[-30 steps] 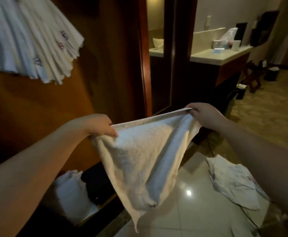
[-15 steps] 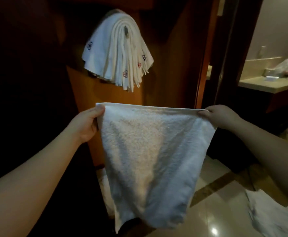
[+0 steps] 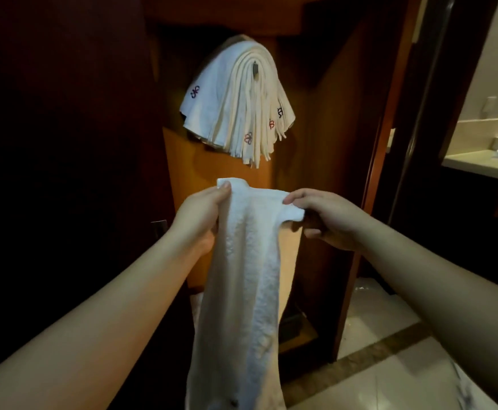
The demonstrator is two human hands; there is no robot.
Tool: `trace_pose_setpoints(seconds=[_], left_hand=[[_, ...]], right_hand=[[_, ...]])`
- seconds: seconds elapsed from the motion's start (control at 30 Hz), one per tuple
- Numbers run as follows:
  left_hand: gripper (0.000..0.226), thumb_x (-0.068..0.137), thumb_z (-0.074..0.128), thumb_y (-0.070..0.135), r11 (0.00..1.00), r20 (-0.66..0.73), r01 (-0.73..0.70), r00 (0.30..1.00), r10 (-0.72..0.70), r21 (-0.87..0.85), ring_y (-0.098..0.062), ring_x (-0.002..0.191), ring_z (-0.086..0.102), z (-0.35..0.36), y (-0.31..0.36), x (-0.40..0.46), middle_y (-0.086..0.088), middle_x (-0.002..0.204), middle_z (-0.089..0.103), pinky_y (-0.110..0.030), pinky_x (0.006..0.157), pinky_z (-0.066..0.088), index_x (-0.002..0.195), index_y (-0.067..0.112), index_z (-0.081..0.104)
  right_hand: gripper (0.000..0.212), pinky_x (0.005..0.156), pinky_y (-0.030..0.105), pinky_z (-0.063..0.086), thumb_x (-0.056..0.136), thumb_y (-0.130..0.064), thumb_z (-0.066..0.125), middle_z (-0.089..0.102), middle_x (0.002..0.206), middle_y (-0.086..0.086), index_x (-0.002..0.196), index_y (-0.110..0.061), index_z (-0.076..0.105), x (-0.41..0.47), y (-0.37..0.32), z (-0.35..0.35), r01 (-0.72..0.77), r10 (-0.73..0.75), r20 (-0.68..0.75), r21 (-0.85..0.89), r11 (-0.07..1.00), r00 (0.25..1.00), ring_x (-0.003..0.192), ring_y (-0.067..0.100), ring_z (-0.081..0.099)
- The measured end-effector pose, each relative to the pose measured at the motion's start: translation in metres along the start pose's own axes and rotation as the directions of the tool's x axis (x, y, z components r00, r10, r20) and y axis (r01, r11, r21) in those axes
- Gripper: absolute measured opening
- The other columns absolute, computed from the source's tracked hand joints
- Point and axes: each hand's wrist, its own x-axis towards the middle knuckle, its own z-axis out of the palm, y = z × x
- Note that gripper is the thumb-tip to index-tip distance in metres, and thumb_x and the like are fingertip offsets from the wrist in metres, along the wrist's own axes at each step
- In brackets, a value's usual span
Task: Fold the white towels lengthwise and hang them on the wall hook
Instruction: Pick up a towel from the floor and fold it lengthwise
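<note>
White terry towel point(image 3: 247, 279), thick looped pile, held up at chest height below the wall hook point(image 3: 255, 68); hangs as a long narrow band, lower end out of frame at the bottom edge. Left hand point(image 3: 202, 216) grasping the top left corner, thumb on the near face, corner tip poking above the thumb. Right hand point(image 3: 329, 217) pinching the top right corner between thumb and fingertips, remaining fingers loosely curled beneath. Top hem slack between the two grips, hands near each other.

Judged step: closing the lengthwise fold. To do well: bring corner onto corner, match hems before letting the halves meet, check long edges run parallel down the drop, then transfer both corners to one grip. Soft pile likely to cling and bunch; a light shake probably enough to settle it.

Stack of hung towels point(image 3: 239, 105) draped over the hook, many thin folded layers fanned at the lower ends, small embroidered emblems in red and dark thread. Hook tip: small dark metal peg, barely clear of the stack. Backing: polished orange-brown wood panel point(image 3: 182, 161). Glossy pale floor tiles point(image 3: 390, 377) lower right.
</note>
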Motion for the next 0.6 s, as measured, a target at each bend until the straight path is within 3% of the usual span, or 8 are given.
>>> trace_pose_setpoints(seconds=[0.1, 0.2, 0.3, 0.43, 0.6], left_hand=[[0.033, 0.096, 0.062, 0.043, 0.992, 0.075, -0.059, 0.996, 0.050, 0.112, -0.020, 0.093, 0.072, 0.009, 0.001, -0.012, -0.001, 0.101, 0.077, -0.027, 0.068, 0.054, 0.117, 0.020, 0.074], [0.025, 0.097, 0.060, 0.040, 0.990, 0.200, -0.121, 0.974, 0.105, 0.071, -0.019, 0.093, 0.074, 0.016, 0.003, -0.021, -0.005, 0.102, 0.077, -0.025, 0.069, 0.056, 0.105, 0.024, 0.078], [0.029, 0.096, 0.059, 0.040, 0.989, 0.289, -0.148, 0.948, 0.137, 0.017, -0.021, 0.106, 0.071, 0.020, 0.006, -0.027, -0.007, 0.112, 0.075, -0.030, 0.084, 0.054, 0.112, 0.024, 0.077], [0.034, 0.101, 0.051, 0.035, 0.990, 0.352, -0.130, 0.926, 0.139, -0.051, -0.023, 0.117, 0.065, 0.023, 0.009, -0.028, -0.009, 0.123, 0.071, -0.035, 0.094, 0.050, 0.124, 0.019, 0.071], [0.034, 0.104, 0.045, 0.030, 0.983, 0.363, -0.104, 0.919, 0.153, -0.152, -0.018, 0.105, 0.070, 0.030, 0.010, -0.030, -0.005, 0.109, 0.075, -0.024, 0.079, 0.056, 0.112, 0.020, 0.077]], right_hand=[[0.028, 0.050, 0.017, 0.043, 0.086, -0.007, 0.050, 0.071, 0.073, -0.003, 0.109, -0.013, 0.063, -0.004, -0.017, 0.018, 0.107, -0.093, 0.147, -0.094, 0.990, 0.985, 0.065, 0.003, 0.068], [0.022, 0.059, 0.023, 0.046, 0.085, -0.016, 0.068, 0.075, 0.091, 0.001, 0.106, -0.022, 0.067, -0.002, -0.024, 0.027, 0.212, -0.204, 0.058, -0.286, 0.935, 0.977, 0.083, 0.013, 0.072], [0.007, 0.057, 0.022, 0.044, 0.092, -0.029, 0.070, 0.078, 0.087, -0.003, 0.097, -0.025, 0.068, 0.002, -0.024, 0.036, 0.265, -0.311, -0.073, -0.361, 0.894, 0.948, 0.077, 0.010, 0.073], [0.009, 0.049, 0.011, 0.043, 0.092, -0.035, 0.070, 0.077, 0.080, -0.006, 0.091, -0.026, 0.070, 0.000, -0.030, 0.042, 0.311, -0.389, -0.133, -0.394, 0.865, 0.912, 0.068, 0.004, 0.071], [0.016, 0.047, 0.007, 0.042, 0.091, -0.032, 0.073, 0.076, 0.073, -0.006, 0.092, -0.016, 0.071, -0.004, -0.040, 0.048, 0.309, -0.389, -0.181, -0.357, 0.882, 0.903, 0.060, 0.001, 0.068]])
